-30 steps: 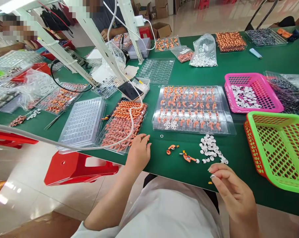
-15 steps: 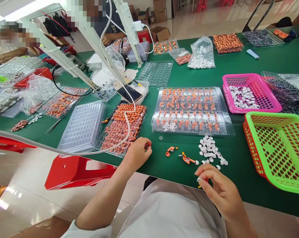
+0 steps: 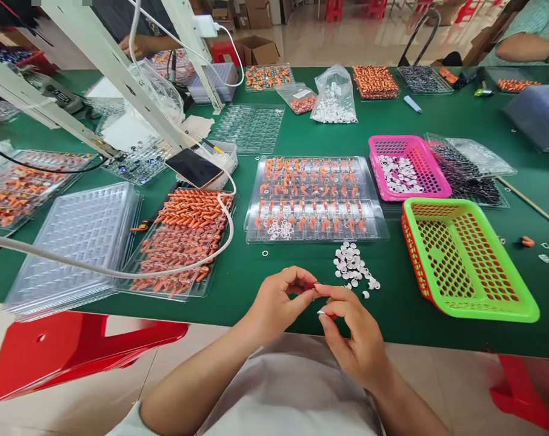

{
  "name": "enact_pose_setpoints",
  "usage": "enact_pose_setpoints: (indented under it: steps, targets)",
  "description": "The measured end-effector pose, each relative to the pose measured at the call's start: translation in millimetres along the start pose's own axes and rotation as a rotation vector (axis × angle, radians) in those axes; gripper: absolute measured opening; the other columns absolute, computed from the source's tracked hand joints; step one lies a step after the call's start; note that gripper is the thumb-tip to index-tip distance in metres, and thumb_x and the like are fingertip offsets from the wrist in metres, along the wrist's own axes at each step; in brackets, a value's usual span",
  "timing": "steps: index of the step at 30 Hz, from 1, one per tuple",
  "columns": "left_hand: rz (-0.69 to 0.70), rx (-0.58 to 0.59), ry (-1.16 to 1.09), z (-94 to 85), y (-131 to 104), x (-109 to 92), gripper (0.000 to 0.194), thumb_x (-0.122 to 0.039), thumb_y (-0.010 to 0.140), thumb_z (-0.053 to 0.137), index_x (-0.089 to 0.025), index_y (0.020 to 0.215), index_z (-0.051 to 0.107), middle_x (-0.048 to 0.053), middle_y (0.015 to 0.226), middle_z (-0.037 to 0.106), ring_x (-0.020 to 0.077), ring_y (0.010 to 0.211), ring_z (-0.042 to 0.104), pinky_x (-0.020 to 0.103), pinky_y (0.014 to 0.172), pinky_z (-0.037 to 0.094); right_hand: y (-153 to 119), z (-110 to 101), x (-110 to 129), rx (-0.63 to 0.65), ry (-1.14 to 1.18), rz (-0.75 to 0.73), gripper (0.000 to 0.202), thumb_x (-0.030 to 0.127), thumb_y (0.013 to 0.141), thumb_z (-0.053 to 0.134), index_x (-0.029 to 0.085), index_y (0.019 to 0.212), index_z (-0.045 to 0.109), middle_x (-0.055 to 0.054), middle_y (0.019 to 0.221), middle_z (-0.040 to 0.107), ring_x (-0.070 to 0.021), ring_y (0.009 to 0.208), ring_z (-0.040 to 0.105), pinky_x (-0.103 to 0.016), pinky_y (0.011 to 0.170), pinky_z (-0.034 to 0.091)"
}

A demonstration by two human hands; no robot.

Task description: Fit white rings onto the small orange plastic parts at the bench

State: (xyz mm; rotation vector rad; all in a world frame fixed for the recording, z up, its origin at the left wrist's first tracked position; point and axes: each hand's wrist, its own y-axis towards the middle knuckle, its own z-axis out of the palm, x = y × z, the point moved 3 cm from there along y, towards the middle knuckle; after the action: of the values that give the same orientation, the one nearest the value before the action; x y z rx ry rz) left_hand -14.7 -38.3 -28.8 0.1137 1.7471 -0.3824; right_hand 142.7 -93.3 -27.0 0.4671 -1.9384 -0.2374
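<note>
My left hand point(image 3: 283, 303) is closed in a pinch over the front edge of the table, with a tiny reddish part point(image 3: 317, 285) at its fingertips, mostly hidden. Close beside it, my right hand point(image 3: 354, 330) reaches a fingertip to that same part. Between its thumb and another finger it pinches a small white disc point(image 3: 320, 312). Behind the hands lies a loose pile of white discs point(image 3: 349, 263). Farther back, a clear tray point(image 3: 369, 227) holds rows of orange curved parts and a heap of white rings point(image 3: 280, 229).
Left stand a tray of orange pieces point(image 3: 179, 242), stacked clear trays point(image 3: 74, 230) and a phone point(image 3: 195, 168), with a white cable point(image 3: 165, 270) hanging across. A green basket point(image 3: 506, 266) and a pink basket point(image 3: 374, 175) stand right. Another person's arm point(image 3: 529, 49) shows far right.
The view has swung right. My hands, apart before, have come together at the fingertips. The loose orange parts on the table are now out of sight near my hands.
</note>
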Motion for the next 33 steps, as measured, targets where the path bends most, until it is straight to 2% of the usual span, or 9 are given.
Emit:
enact_pose_setpoints:
  steps: [5,9,12,18,21,23,27,30,33]
  targets:
    - [0.102,0.058,0.150,-2.5,1,-2,0.017,-0.021,0.084,0.065,-0.020,0.100,0.071,0.004,0.088,0.075,0.0163,0.076,0.069,0.034,0.085,0.054,-4,-4,-6,0.078,-0.090,-0.111,0.031,0.003,0.085,0.055,0.023,0.109,0.054,-0.013,0.129,0.061,-0.0266,0.120,0.058,-0.046,0.097,0.053]
    - [0.170,0.219,0.202,-7.9,3,-7,0.022,-0.018,0.086,0.064,-0.021,0.105,0.073,0.005,0.091,0.076,0.0180,0.083,0.069,0.032,0.082,0.054,-2,-7,-6,0.144,-0.130,-0.206,0.037,0.001,0.084,0.056,0.023,0.114,0.054,-0.012,0.123,0.065,-0.0261,0.117,0.061,-0.048,0.099,0.053]
    - [0.201,0.304,0.229,-11.3,4,-11,0.023,-0.020,0.085,0.067,-0.024,0.107,0.073,0.003,0.089,0.075,0.0182,0.085,0.068,0.033,0.087,0.051,1,-10,-7,0.165,-0.088,-0.190,0.035,0.001,0.084,0.055,0.023,0.111,0.055,-0.011,0.117,0.068,-0.0243,0.113,0.063,-0.047,0.098,0.053]
    - [0.198,0.296,0.289,-7.8,3,-10,0.016,-0.026,0.088,0.067,-0.027,0.102,0.073,0.001,0.094,0.076,0.0168,0.081,0.067,0.032,0.085,0.049,3,-13,-11,0.171,0.049,-0.049,0.023,0.005,0.087,0.054,0.024,0.101,0.056,-0.009,0.112,0.067,-0.0224,0.106,0.063,-0.042,0.093,0.053]
    - [0.252,0.291,0.323,-5.0,2,-9,0.016,-0.022,0.088,0.067,-0.027,0.102,0.072,0.000,0.095,0.077,0.0163,0.083,0.068,0.033,0.090,0.047,2,-13,-14,0.170,0.121,0.048,0.015,0.010,0.090,0.054,0.023,0.095,0.057,-0.007,0.108,0.067,-0.0208,0.102,0.064,-0.038,0.091,0.053]
    - [0.298,0.291,0.334,-4.3,1,-7,0.015,-0.020,0.087,0.068,-0.025,0.100,0.072,0.001,0.096,0.077,0.0164,0.084,0.068,0.031,0.087,0.048,1,-14,-16,0.178,0.186,0.146,0.010,0.014,0.093,0.053,0.023,0.093,0.058,-0.007,0.107,0.068,-0.0200,0.101,0.065,-0.037,0.092,0.052]
    - [0.365,0.188,0.333,-6.0,-2,-4,0.010,-0.022,0.085,0.071,-0.021,0.095,0.071,0.002,0.086,0.076,0.0150,0.074,0.068,0.030,0.082,0.050,-3,-20,-18,0.145,0.314,0.351,0.011,0.024,0.099,0.049,0.023,0.097,0.060,-0.008,0.112,0.067,-0.0214,0.107,0.063,-0.035,0.091,0.051]
    - [0.365,0.098,0.290,-4.3,-5,-5,0.010,-0.022,0.083,0.073,-0.019,0.093,0.070,0.002,0.084,0.076,0.0135,0.070,0.068,0.029,0.079,0.053,-3,-23,-18,0.116,0.358,0.417,0.014,0.029,0.100,0.048,0.024,0.099,0.060,-0.007,0.109,0.065,-0.0206,0.104,0.062,-0.033,0.087,0.051]
    - [0.404,0.090,0.242,2.8,-8,-8,0.012,-0.023,0.082,0.074,-0.019,0.093,0.071,0.004,0.088,0.077,0.0151,0.076,0.070,0.027,0.073,0.055,-1,-20,-18,0.118,0.387,0.476,0.015,0.033,0.098,0.051,0.023,0.093,0.061,-0.006,0.100,0.064,-0.0194,0.094,0.061,-0.030,0.081,0.051]
